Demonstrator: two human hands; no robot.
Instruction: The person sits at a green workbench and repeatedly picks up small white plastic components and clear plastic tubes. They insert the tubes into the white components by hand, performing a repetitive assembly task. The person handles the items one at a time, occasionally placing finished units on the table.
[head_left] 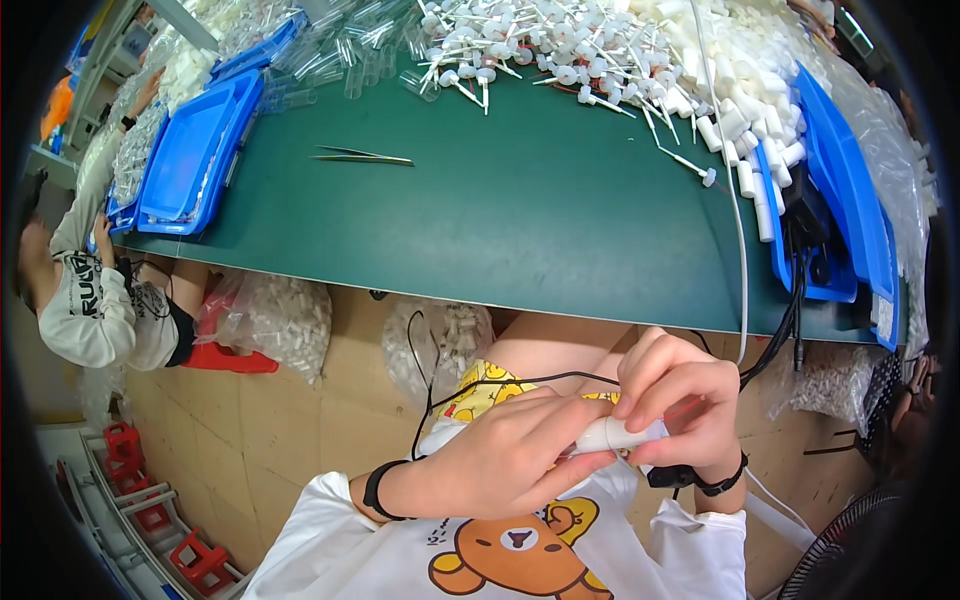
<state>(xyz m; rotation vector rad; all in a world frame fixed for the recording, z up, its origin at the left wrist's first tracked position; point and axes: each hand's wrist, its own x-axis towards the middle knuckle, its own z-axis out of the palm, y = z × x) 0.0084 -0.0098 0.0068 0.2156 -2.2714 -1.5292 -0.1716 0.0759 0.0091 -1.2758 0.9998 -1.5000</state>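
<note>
A short white plastic cylinder [603, 436] is held level in front of my chest, just off the table's near edge. My left hand [505, 448] wraps round its left end, thumb below and fingers above. At the other end, my right hand [690, 405] closes with thumb and forefinger at the rim, where a clear or whitish edge shows. A bit of thin red wire seems to show by the right fingers. What lies inside the cylinder is hidden.
On the green table [430, 220] lie tweezers [362, 156], a heap of thin white stems with translucent discs [570, 50], clear tubes [350, 60] and white cylinders [745, 120]. Blue trays [190, 150] stand left, more [850, 190] right. A white cable [738, 220] crosses the table. Another person [100, 300] sits left.
</note>
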